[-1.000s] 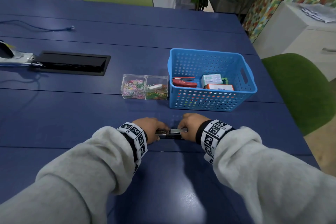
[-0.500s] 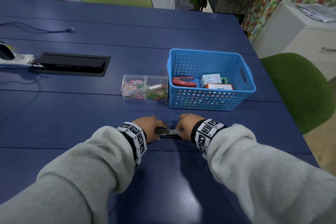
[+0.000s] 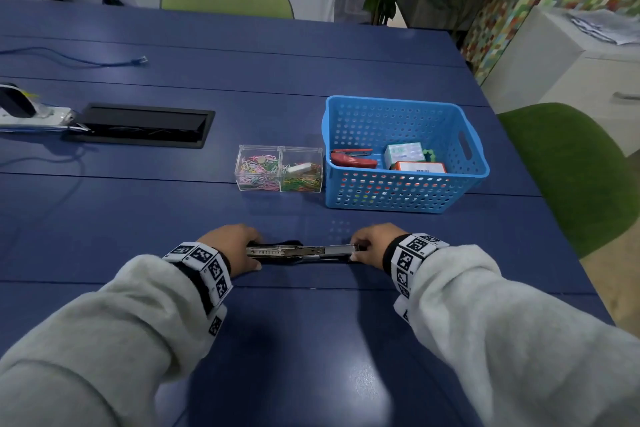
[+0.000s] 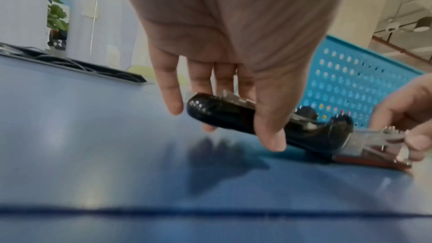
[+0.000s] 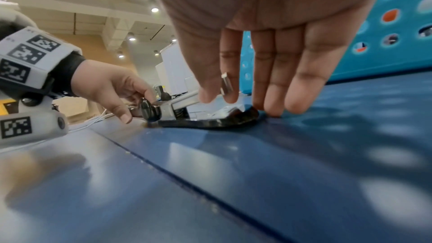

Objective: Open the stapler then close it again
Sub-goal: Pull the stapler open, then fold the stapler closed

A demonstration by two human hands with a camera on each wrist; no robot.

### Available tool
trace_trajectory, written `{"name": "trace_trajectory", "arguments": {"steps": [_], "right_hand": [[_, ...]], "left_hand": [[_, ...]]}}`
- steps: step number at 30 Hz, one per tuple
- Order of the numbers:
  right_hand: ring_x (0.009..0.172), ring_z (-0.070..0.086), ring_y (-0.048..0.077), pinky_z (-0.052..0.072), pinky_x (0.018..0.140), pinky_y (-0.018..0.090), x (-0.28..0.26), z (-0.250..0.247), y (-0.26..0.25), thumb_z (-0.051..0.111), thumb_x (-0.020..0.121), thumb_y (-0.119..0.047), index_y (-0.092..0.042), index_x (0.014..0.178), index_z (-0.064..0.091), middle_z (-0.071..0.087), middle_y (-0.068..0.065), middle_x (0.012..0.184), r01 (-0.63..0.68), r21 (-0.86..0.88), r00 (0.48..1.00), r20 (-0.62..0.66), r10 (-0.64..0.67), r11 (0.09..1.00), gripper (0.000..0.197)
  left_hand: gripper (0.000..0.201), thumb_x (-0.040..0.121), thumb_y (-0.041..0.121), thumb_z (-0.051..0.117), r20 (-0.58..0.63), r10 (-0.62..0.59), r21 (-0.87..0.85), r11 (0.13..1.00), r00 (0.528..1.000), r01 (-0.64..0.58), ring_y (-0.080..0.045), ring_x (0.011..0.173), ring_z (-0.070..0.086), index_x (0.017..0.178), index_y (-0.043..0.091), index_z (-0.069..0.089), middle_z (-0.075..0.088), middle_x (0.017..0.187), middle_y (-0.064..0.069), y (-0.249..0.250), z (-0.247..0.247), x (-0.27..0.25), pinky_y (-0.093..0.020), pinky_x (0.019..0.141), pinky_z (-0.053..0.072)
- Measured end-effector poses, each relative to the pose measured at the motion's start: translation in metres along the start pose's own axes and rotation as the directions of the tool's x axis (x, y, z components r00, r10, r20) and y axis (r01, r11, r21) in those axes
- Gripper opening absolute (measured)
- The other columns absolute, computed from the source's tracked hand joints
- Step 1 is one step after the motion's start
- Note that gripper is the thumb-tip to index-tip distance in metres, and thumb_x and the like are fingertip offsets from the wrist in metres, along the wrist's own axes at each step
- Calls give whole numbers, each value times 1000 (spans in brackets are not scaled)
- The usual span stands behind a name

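Observation:
A black-and-metal stapler [image 3: 301,251] lies swung open and stretched out flat on the blue table [image 3: 311,340], near me. My left hand [image 3: 239,247] grips its black top cover [image 4: 224,115] between thumb and fingers at the left end. At the right end, my right hand [image 3: 363,248] pinches the tip of the metal staple rail [image 5: 226,84] with thumb and forefinger. The other right fingers [image 5: 301,88] reach down to the table beside the black base [image 5: 222,118]. The left wrist view shows the hinge [image 4: 339,125] between the cover and the rail.
A blue perforated basket [image 3: 405,191] stands beyond the stapler, holding a red stapler [image 3: 351,159] and small boxes. Two clear boxes of paper clips [image 3: 280,168] sit to its left. A black cable hatch [image 3: 142,125] and a power strip [image 3: 31,114] lie far left. Green chairs stand around the table.
My hands have moved apart, the left one going left. The stapler's cover has swung away from the rail, so the stapler now lies stretched out much longer.

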State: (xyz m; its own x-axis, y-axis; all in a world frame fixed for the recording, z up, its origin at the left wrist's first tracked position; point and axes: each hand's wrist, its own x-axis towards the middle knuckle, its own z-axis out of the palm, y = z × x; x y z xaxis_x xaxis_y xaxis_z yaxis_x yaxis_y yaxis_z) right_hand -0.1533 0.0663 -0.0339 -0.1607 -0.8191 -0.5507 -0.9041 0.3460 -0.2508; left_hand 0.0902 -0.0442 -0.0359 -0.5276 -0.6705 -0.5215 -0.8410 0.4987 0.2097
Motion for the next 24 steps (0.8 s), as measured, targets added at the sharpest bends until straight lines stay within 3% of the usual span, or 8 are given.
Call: {"name": "trace_trajectory", "arguments": {"steps": [9, 15, 19, 24], "right_hand": [[106, 59, 22, 46, 91, 29, -4, -1, 0, 65, 82, -36, -23, 107, 61, 66, 2, 112, -32, 162, 996, -81, 45, 986, 28], [105, 61, 20, 49, 95, 32, -2, -4, 4, 69, 78, -33, -25, 101, 63, 68, 1, 111, -42, 273, 987, -140, 83, 961, 24], [91, 59, 18, 47, 89, 28, -4, -3, 4, 71, 78, -28, -22, 102, 63, 69, 2, 105, -11, 324, 982, -174, 71, 946, 26], [87, 57, 15, 48, 87, 29, -5, -1, 1, 74, 74, -26, -19, 101, 61, 60, -5, 90, 36, 399, 978, -203, 50, 916, 31]], "left_hand": [[30, 71, 23, 76, -163, 88, -123, 986, 983, -108, -23, 99, 60, 100, 20, 68, 65, 106, -2, 26, -34, -12, -34, 88, 49], [33, 71, 23, 78, -225, 124, -231, 957, 966, -177, -16, 87, 55, 100, 20, 62, 62, 96, 2, 59, -35, -6, -24, 77, 43], [43, 71, 27, 78, -225, 173, -209, 953, 959, -221, -18, 100, 58, 110, 21, 62, 66, 110, 0, 82, -29, 0, -20, 79, 37], [43, 74, 32, 73, -176, 232, -79, 965, 957, -248, -23, 110, 58, 115, 25, 61, 65, 119, -1, 102, -23, 7, -33, 90, 47]]}}
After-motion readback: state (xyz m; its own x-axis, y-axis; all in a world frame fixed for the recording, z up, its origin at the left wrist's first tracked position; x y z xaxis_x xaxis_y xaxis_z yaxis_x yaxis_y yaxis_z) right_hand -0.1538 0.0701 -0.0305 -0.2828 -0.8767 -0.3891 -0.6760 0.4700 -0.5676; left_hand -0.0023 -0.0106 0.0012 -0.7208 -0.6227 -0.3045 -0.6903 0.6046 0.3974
